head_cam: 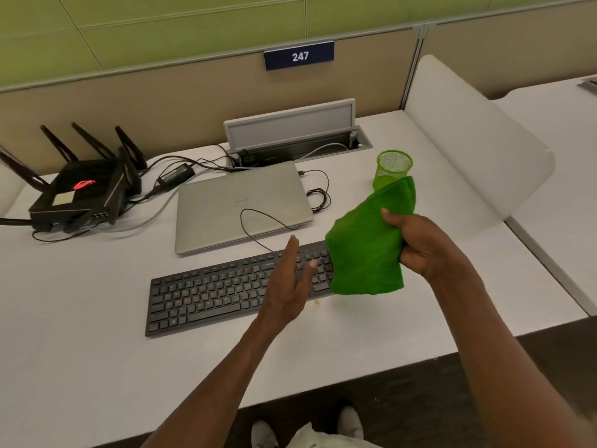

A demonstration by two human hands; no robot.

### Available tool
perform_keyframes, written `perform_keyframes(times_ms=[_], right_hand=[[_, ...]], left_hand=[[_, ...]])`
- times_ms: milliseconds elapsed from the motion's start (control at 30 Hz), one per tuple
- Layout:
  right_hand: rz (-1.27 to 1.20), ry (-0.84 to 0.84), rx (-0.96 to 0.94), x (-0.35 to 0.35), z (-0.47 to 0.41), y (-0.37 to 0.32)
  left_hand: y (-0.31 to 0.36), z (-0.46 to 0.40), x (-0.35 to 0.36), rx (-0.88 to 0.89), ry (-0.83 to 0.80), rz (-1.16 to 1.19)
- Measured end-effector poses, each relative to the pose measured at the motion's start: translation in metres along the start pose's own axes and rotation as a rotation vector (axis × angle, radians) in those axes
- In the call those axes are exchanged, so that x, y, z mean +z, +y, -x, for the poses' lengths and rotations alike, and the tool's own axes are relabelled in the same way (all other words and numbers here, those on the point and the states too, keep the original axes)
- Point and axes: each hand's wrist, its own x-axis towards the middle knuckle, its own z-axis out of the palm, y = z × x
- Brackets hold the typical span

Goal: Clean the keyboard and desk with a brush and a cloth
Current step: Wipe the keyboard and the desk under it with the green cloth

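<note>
Cloth (pixel 368 247) (green, bunched) is held up over the right end of the keyboard (pixel 226 286), hiding the far-right keys. Right hand (pixel 420 247) grips it: thumb lies across the cloth's upper right, other fingers curl behind the fabric, so most of the cloth hangs left of and below the fingers. Left hand (pixel 290 279) hovers above the keyboard's right half w/ fingers straight and spread, holding nothing, fingertips close to the cloth's left edge but apart from it. Can't tell if the left palm touches the keys.

Keyboard sits on the white desk (pixel 80 350), front-center. Just behind the keyboard: closed silver laptop (pixel 239 205), a thin black cable (pixel 258 221) looping over its lid. Behind-right of the keyboard: green mesh cup (pixel 392 166), partly hidden by the cloth's top. Behind-left, well apart: black router (pixel 80 192) w/ antennas. Small yellowish crumbs (pixel 316 302) on the desk just in front of the keyboard's right end.
</note>
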Motion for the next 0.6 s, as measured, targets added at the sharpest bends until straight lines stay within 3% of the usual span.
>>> perform_keyframes(times_ms=[100, 233, 300, 400, 600], right_hand=[[-0.077, -0.046, 0.05, 0.027, 0.002, 0.015], [-0.116, -0.115, 0.102, 0.05, 0.003, 0.029], [-0.114, -0.121, 0.116, 0.055, 0.0, 0.034], [-0.054, -0.092, 0.14, 0.056, -0.006, 0.037], [0.295, -0.142, 0.129, 0.045, -0.019, 0.049]], left_hand=[[0.016, -0.014, -0.009, -0.17, 0.05, 0.24], [0.011, -0.031, -0.023, -0.416, -0.028, 0.55], [0.006, -0.033, -0.033, -0.436, -0.055, 0.586], [-0.001, -0.032, -0.044, -0.444, 0.038, 0.53], [-0.023, -0.032, -0.064, -0.373, 0.113, 0.483]])
